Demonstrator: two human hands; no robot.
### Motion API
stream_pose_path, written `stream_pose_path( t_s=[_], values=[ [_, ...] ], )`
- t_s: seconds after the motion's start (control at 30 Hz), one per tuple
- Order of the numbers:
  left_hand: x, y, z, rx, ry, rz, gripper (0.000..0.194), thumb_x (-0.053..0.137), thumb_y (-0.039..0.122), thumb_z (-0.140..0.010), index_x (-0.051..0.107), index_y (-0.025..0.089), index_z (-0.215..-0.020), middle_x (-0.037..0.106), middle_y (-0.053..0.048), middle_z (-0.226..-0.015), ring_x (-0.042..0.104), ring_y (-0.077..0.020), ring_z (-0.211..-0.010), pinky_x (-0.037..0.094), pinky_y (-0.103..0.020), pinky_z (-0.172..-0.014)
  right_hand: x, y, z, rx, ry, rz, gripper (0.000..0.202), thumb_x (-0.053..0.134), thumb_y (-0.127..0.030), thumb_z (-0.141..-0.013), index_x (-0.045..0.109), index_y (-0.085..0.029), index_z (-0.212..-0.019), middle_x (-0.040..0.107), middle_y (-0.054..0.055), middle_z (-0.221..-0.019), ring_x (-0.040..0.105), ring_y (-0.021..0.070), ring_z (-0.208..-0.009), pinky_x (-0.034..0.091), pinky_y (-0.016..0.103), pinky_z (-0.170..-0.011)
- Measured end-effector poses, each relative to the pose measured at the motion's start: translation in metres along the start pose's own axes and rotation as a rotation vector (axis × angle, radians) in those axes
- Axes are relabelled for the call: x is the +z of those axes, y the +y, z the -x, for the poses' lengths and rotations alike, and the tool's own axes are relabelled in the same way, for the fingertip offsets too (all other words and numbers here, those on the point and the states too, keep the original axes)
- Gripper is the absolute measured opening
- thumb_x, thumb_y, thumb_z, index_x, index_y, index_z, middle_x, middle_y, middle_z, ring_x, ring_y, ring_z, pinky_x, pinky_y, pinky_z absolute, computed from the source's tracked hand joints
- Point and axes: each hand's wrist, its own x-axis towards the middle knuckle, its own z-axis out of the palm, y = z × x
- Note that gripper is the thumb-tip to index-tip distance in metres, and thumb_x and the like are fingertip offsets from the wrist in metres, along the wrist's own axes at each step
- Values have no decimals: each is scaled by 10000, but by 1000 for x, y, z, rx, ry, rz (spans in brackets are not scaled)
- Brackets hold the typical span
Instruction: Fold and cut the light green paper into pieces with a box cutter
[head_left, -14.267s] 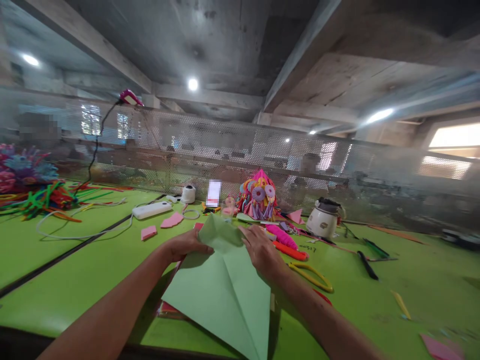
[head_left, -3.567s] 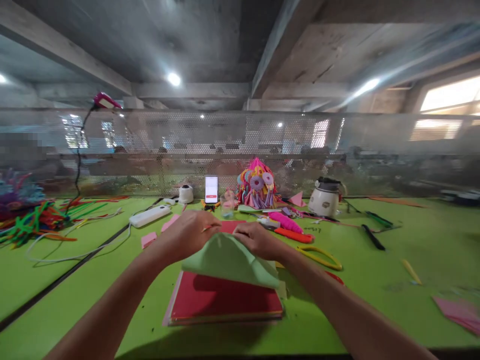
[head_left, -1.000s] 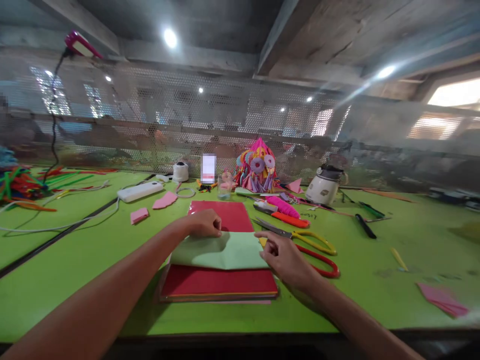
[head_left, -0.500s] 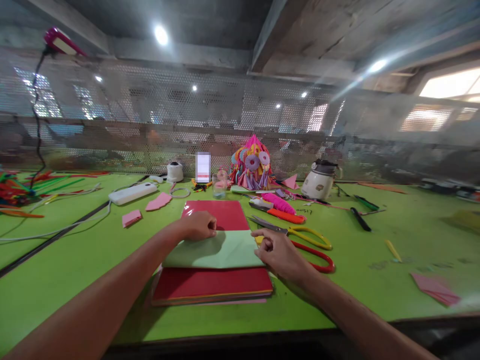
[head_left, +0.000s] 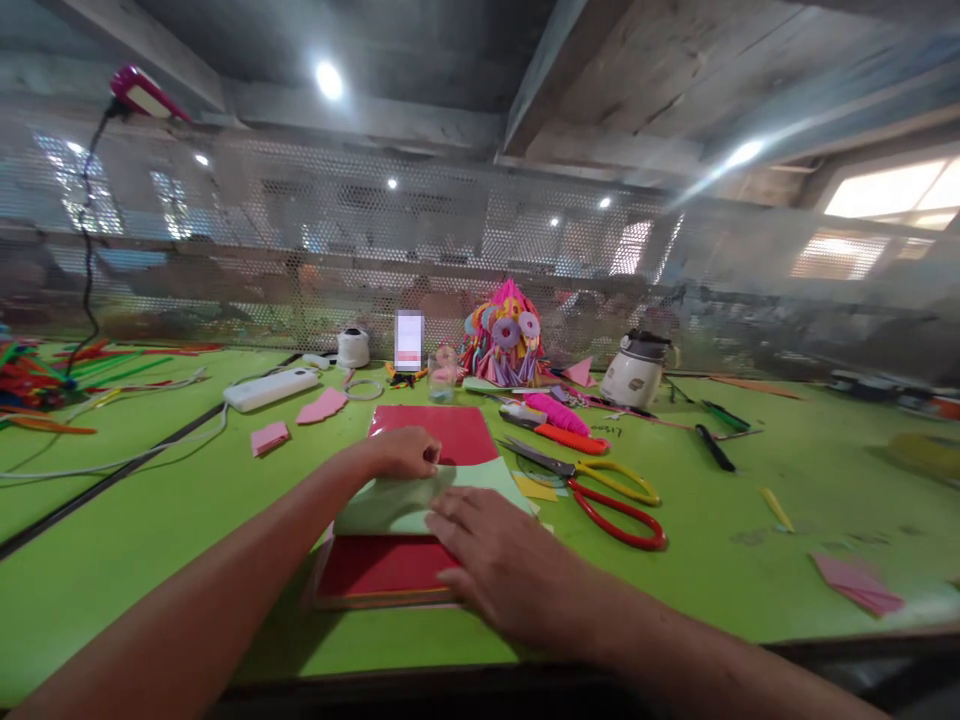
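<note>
A folded light green sheet (head_left: 390,510) lies across a stack of red paper (head_left: 386,568) on the green table. At the sheet's upper edge, my left hand (head_left: 405,453) is closed, its fingers curled; whether they pinch the paper is hidden. My right hand (head_left: 499,550) lies palm down over the right part of the sheet and the stack's lower right, fingers extended. Right of the stack are scissors (head_left: 574,468) with one yellow and one red handle, beside small yellow paper pieces (head_left: 535,486).
Behind the stack stand a phone (head_left: 409,340), a glass (head_left: 442,378), a colourful tasselled ornament (head_left: 506,335) and a white kettle (head_left: 636,370). A white power strip (head_left: 271,389) and pink papers (head_left: 321,405) are at left; a black-handled tool (head_left: 714,448) lies at right.
My right hand has moved left from the sheet's right edge onto the sheet, and its fingers have straightened. My left hand stays closed near the upper edge. The view has shifted slightly.
</note>
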Motion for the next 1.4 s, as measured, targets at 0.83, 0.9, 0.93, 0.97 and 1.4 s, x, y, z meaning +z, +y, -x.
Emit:
stream_pose_path(
  t_s=[0.83,0.9,0.93,0.97,1.4],
  values=[
    [2,5,5,50,28,-89,150,483,228,-828,622,187,-869,666,-29,-845,560,-156,-732,327,-241,-584,19,-8,2,81,-20,12,590,453,-512,-893,499,-82,-1295,510,168,-1338,439,306,-1237,338,477,-1054],
    [3,5,6,46,36,-86,161,477,223,-825,624,190,-881,670,-34,-869,569,-163,-752,334,-244,-596,15,-7,1,88,-28,-21,573,450,-480,-905,490,-70,-1304,516,169,-1331,445,295,-1233,359,457,-1048],
    [3,6,7,39,42,-85,167,475,225,-824,626,191,-885,672,-38,-875,573,-168,-761,337,-247,-600,13,-6,1,95,-28,-38,558,443,-459,-914,480,-71,-1314,514,167,-1335,446,291,-1235,365,458,-1046],
    [3,7,7,30,48,-84,172,472,228,-823,627,193,-888,673,-41,-881,575,-172,-768,338,-250,-602,13,-6,2,101,-24,-53,543,434,-438,-923,468,-75,-1326,508,167,-1341,443,289,-1240,368,466,-1044],
    [5,9,10,6,78,-98,231,446,197,-799,641,191,-923,670,-62,-901,551,-188,-755,341,-276,-618,25,-13,11,91,37,-34,519,432,-460,-922,526,-88,-1272,541,147,-1314,430,280,-1256,240,528,-1110]
  ],
)
